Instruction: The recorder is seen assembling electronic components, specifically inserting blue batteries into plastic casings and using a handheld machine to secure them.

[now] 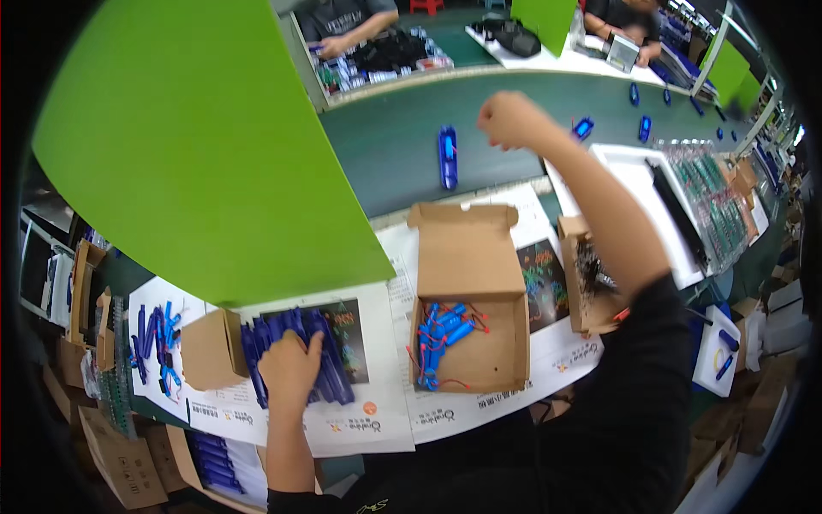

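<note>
Resting the left hand on blue cases laid side by side on white paper – thumb apart from fingers, grip impossible to tell. Stretching the right hand over the green belt, fingers curled in – cannot tell whether around anything – near a lone blue case.

Electronics assembly factory, green conveyor belt dotted with blue housings, stacked circuit boards, lime-green partition, co-workers opposite
</note>
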The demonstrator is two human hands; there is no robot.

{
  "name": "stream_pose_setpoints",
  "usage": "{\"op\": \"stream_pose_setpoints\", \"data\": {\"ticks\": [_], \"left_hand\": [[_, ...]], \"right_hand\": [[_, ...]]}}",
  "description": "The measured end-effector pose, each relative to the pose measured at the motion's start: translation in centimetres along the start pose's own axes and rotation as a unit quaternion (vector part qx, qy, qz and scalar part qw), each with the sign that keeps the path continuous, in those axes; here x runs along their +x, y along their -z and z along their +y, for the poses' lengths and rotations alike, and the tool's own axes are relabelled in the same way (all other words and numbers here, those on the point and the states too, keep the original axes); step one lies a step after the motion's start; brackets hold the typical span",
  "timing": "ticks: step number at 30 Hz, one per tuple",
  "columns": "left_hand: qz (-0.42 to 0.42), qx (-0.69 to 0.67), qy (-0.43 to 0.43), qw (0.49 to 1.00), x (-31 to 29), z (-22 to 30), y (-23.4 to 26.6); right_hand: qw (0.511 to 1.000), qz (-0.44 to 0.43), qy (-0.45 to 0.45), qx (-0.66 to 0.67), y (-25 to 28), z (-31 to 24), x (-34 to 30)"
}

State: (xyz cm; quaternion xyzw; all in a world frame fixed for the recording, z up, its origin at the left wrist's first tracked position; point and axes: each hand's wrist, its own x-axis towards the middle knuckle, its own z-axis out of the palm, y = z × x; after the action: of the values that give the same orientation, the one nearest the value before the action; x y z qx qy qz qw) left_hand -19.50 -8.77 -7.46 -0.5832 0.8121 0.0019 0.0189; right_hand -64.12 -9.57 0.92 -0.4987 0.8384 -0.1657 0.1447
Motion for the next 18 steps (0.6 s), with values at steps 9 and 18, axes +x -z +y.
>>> {"op": "stream_pose_setpoints", "data": {"ticks": [9, 18], "left_hand": [[0.01, -0.064, -0.021, 0.998, 0.0, -0.7, 0.3], [0.06, -0.043, -0.035, 0.997, -1.1, -0.8, 0.3]], "right_hand": [[0.991, 0.126, 0.041, -0.009, 4.9, 3.4, -31.5], [0.89, 0.12, -0.383, 0.215, -2.6, 17.4, -36.7]]}}
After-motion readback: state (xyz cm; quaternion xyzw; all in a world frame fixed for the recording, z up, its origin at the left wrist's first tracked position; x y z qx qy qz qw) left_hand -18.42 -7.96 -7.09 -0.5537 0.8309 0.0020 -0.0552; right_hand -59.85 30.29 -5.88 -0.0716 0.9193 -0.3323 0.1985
